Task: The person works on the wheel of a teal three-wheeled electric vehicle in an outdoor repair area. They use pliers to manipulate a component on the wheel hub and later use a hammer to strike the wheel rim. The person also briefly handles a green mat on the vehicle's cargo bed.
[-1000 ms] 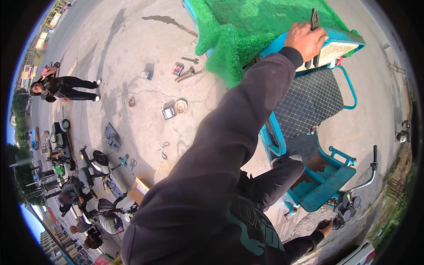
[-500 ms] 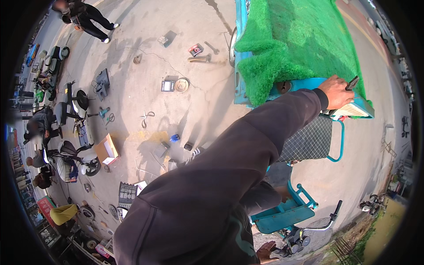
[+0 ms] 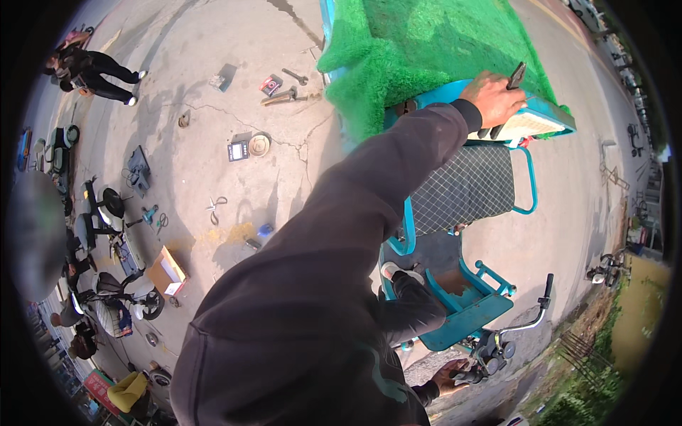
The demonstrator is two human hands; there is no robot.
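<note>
My left hand (image 3: 491, 101) is closed around dark pliers (image 3: 517, 75); their jaws stick up past the fingers and two dark handles show below. It rests over the teal rim (image 3: 568, 126) of the tricycle's cargo bed, next to a cream panel. Green artificial turf (image 3: 440, 50) covers the bed. Down at the lower right, my right hand (image 3: 449, 378) is at the near end of the handlebar, its fingers curled about the black grip (image 3: 469, 376). A black padded seat back (image 3: 465, 188) with white cross-stitching lies between the hands. My left sleeve hides part of the ground.
On the concrete left of the tricycle lie scissors (image 3: 215, 209), a wrench (image 3: 295, 76), a small boxed meter (image 3: 237, 150), a round tape roll (image 3: 259, 145) and an open carton (image 3: 168, 271). A person in black (image 3: 99, 74) stands far left, near parked scooters (image 3: 106, 213).
My right hand has moved up onto the handlebar grip. My left hand stays at the bed's rim, with the pliers' handles now visible. The whole view has shifted and turned somewhat.
</note>
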